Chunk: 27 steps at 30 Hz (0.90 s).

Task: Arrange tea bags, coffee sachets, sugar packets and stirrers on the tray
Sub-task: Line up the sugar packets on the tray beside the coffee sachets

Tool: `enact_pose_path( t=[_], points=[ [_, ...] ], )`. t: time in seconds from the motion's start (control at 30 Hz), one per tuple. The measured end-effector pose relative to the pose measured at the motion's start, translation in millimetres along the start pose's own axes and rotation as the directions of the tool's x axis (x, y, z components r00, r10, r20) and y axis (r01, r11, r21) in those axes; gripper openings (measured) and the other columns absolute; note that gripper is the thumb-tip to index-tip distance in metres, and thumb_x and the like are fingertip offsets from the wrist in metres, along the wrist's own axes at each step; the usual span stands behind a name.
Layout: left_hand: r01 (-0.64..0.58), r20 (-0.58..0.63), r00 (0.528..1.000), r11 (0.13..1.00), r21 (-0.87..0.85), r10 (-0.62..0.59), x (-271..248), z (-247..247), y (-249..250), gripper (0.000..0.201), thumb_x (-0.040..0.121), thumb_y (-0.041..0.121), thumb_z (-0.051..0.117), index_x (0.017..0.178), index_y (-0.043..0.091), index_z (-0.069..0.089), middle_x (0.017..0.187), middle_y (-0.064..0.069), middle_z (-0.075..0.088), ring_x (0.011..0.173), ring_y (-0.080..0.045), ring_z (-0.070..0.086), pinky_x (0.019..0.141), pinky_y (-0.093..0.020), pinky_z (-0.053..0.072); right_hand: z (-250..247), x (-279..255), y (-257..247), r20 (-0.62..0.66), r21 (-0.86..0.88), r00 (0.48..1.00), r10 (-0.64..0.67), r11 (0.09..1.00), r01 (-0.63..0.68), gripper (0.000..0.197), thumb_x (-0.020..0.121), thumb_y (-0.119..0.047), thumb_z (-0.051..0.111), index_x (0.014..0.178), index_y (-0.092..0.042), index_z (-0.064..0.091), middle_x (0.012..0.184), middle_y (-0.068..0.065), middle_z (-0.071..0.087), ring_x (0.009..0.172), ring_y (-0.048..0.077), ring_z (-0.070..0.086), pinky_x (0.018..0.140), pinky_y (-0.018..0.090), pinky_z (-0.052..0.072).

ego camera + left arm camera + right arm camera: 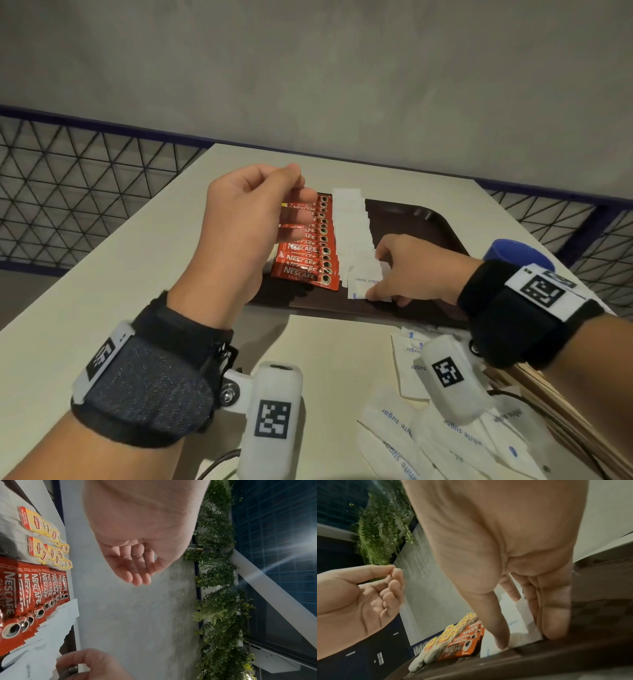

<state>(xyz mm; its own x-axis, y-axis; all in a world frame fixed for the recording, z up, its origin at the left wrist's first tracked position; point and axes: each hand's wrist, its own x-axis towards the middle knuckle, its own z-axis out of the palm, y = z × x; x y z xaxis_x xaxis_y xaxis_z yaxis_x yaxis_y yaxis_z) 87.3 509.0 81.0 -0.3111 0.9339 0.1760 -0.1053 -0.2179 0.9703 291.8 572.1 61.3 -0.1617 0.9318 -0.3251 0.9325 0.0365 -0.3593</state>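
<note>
Loose sugar packets (442, 435) lie in a messy pile on the pale bench (102, 274), right at the near edge and closest to the camera. Some say "white sugar" in blue letters.

Farther back sits a dark brown tray (428, 219). On it, red coffee sachets (308, 260) lie in a neat row, each one a little over the next. Just to their right runs a row of white sugar packets (352, 226), laid the same way. In the left wrist view, yellow tea bags (46, 539) lie beside the red sachets, on the other side from the sugar.

The right hand (407, 270) is down on the tray at the near end of the sugar row. Its thumb and fingers are pinching the nearest sugar packet (366, 282), which lies flat on the tray.

The left hand (250, 222) is up in the air over the coffee sachets. It holds nothing. Its fingers are loosely curled, and the thumb tip is near the first finger.

A blue round thing (513, 253) peeks out behind the right wrist. Both wrists wear black bands with small white cameras.
</note>
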Motion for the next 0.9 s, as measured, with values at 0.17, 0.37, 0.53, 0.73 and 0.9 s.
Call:
enact_pose_path(
  t=[0.17, 0.37, 0.53, 0.73, 0.9],
  points=[
    [-0.001, -0.001, 1.0, 1.0, 0.003, 0.001, 0.2, 0.6, -0.9, 0.019, 0.102, 0.029, 0.062, 0.089, 0.016, 0.07, 0.082, -0.001, 0.079, 0.066, -0.014, 0.069, 0.062, -0.029, 0.057, 3.9, 0.4, -4.6, -0.015, 0.011, 1.0, -0.023, 1.0, 0.023, 0.06, 0.084, -0.026, 0.082, 0.13, -0.021, 0.043, 0.1, -0.007, 0.058, 0.074, 0.019, 0.073, 0.061, 0.026, 0.063],
    [-0.003, 0.015, 1.0, 1.0, 0.007, 0.003, 0.0, 3.1, -3.7, 0.019, 0.101, 0.027, 0.063, 0.089, 0.014, 0.07, 0.081, -0.002, 0.078, 0.065, -0.016, 0.068, 0.061, -0.03, 0.056, 4.3, 3.1, -7.7, -0.013, -0.03, 0.999, -0.052, 0.998, 0.051, 0.067, 0.085, -0.028, 0.081, 0.137, -0.02, 0.038, 0.115, -0.003, 0.059, 0.077, 0.02, 0.072, 0.057, 0.022, 0.06],
    [-0.006, 0.036, 0.999, 1.0, -0.007, 0.007, 0.2, 3.6, -4.7, 0.019, 0.101, 0.026, 0.063, 0.088, 0.013, 0.069, 0.08, -0.003, 0.077, 0.065, -0.017, 0.067, 0.057, -0.029, 0.055, 4.4, 3.9, -8.7, -0.011, -0.065, 0.996, -0.083, 0.994, 0.083, 0.071, 0.086, -0.033, 0.08, 0.14, -0.019, 0.037, 0.112, -0.002, 0.062, 0.078, 0.018, 0.071, 0.059, 0.026, 0.063],
    [-0.02, 0.063, 0.998, 1.0, 0.0, 0.02, -0.9, 4.2, -6.6, 0.018, 0.1, 0.026, 0.063, 0.088, 0.015, 0.069, 0.081, -0.003, 0.077, 0.066, -0.017, 0.067, 0.06, -0.029, 0.056, -19.5, -28.1, -6.8, -0.105, -0.176, 0.985, -0.138, 0.977, 0.118, 0.051, 0.09, -0.045, 0.071, 0.131, -0.022, 0.05, 0.094, -0.009, 0.059, 0.068, 0.012, 0.067, 0.05, 0.02, 0.052],
    [-0.029, 0.077, 0.997, 1.0, 0.0, 0.029, -2.8, 6.5, -6.2, 0.017, 0.099, 0.027, 0.064, 0.087, 0.016, 0.069, 0.083, -0.004, 0.077, 0.065, -0.017, 0.067, 0.059, -0.03, 0.055, -27.1, -84.9, 11.5, 0.092, -0.32, 0.975, -0.201, 0.921, 0.221, 0.025, 0.088, -0.053, 0.069, 0.097, -0.029, 0.068, 0.083, -0.01, 0.07, 0.067, 0.006, 0.066, 0.055, 0.016, 0.051]
  ],
)
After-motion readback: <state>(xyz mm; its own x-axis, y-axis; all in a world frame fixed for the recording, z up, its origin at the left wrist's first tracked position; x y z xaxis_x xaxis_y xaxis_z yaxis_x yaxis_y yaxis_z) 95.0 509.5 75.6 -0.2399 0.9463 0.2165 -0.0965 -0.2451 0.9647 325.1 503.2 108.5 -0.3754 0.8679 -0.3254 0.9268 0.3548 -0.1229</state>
